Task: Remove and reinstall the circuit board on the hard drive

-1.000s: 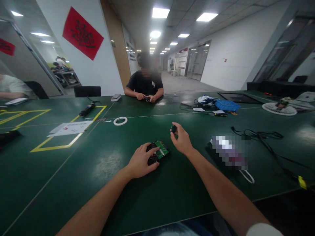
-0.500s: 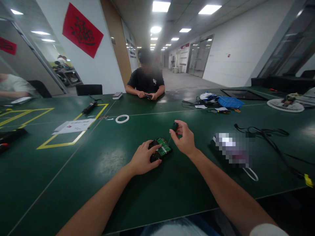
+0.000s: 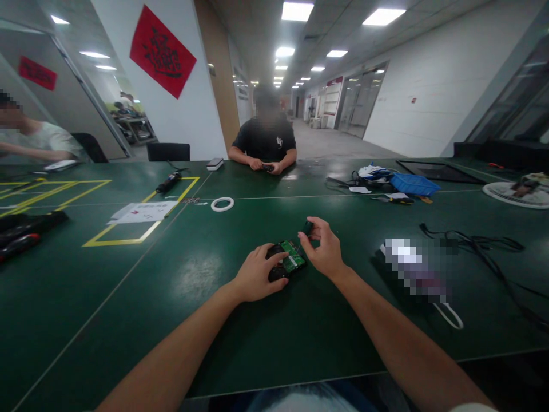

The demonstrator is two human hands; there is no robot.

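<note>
A hard drive (image 3: 293,258) with a green circuit board facing up lies on the green table in front of me. My left hand (image 3: 257,274) is closed around its left side, the fingers over the top edge and the thumb along the near edge. In my right hand (image 3: 325,250), thumb and fingertips pinch the dark handle of a small screwdriver (image 3: 307,228). Its thin shaft slants down to the right part of the board. Whether the tip sits in a screw is too small to tell.
A white tape roll (image 3: 222,204) lies ahead to the left, near papers (image 3: 143,212) and yellow tape outlines. On the right are a blurred-out object with a white loop (image 3: 449,316), black cables (image 3: 476,243) and a blue basket (image 3: 415,184). A person (image 3: 265,140) sits opposite.
My view has swung slightly left, so everything appears farther right. The screwdriver's handle leans a little differently, with its shaft still over the board. My left hand keeps its hold on the drive.
</note>
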